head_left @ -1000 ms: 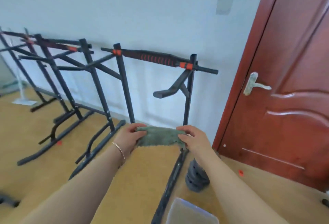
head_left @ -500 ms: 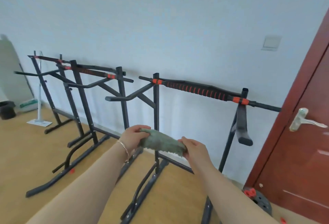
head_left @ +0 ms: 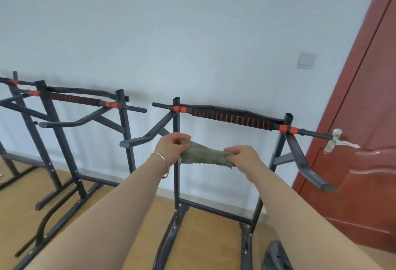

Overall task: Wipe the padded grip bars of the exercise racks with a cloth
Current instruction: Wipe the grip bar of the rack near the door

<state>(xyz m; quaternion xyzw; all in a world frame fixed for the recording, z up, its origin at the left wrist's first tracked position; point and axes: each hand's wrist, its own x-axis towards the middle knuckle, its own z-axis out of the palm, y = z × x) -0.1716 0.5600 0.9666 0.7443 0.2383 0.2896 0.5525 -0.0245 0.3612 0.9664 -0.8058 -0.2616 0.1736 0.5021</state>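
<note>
Two hands share one cloth (head_left: pixel 205 157), a grey-green rag stretched between them in front of the nearest rack. It hangs below that rack's padded grip bar (head_left: pixel 232 118) and is not touching it. Left hand (head_left: pixel 173 146): fingers curled, pinching the rag's left end, bracelet (head_left: pixel 164 160) on the wrist. Right hand (head_left: pixel 244 155): fingers folded over the right end, a firm hold. No wiping contact yet, by my reading. The bar is black foam with orange bands and an orange collar at each end. The second rack's padded bar (head_left: pixel 72 99) sits to the left, well apart. Risks, as I judge them: the rag is held as a narrow band, so laid over the bar it may clean only the top of the foam and miss the underside unless wrapped round. The ribbed bands could catch the rag's ragged lower edge. The angled dip handle (head_left: pixel 308 166) juts toward the person on the right, near the right forearm, so a sideways stroke could knock an arm on it. The bar's right end looks close to the door handle (head_left: pixel 336 141), but the true gap cannot be told. The rack stands free on the wood floor (head_left: pixel 203 237), so a hard push along the bar may rock or shift it. A dark round object (head_left: pixel 276 257), perhaps a weight plate, lies by the frame's right foot and is a trip hazard when stepping to the next rack. Whether the cloth is damp, cannot tell.
</note>
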